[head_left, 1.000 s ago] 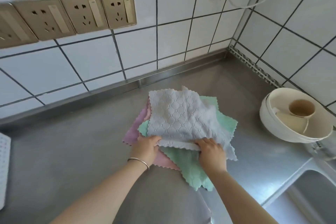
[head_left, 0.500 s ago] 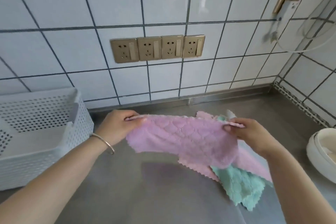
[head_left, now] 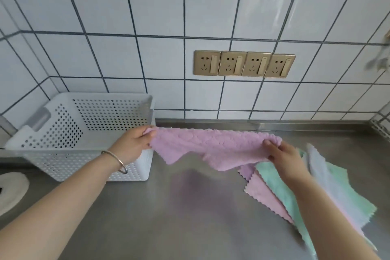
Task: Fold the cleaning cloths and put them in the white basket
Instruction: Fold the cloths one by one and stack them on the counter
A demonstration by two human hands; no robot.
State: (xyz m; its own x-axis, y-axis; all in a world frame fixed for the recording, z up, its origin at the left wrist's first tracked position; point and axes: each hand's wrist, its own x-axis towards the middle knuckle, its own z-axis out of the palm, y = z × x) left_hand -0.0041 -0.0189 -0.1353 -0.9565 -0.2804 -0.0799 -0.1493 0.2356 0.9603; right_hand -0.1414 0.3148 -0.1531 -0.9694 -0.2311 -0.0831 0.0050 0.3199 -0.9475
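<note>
A pink cleaning cloth (head_left: pixel 211 150) hangs stretched in the air above the steel counter. My left hand (head_left: pixel 132 145) pinches its left end and my right hand (head_left: pixel 285 156) pinches its right end. The white perforated basket (head_left: pixel 84 120) stands at the left against the wall, just beside my left hand, and looks empty. A pile of cloths lies on the counter at the right, partly under my right arm: a pink one (head_left: pixel 266 196), a green one (head_left: pixel 280 188) and a pale grey one (head_left: pixel 320 167).
The steel counter (head_left: pixel 179 217) runs along a white tiled wall with a row of gold sockets (head_left: pixel 243 63). A white round object (head_left: pixel 10 190) lies at the left edge, in front of the basket.
A second ago both hands pressed on the grey cloth atop the pile. Since then they lifted a pink cloth and carried it left, spread between them; the view swung left, showing the basket.
</note>
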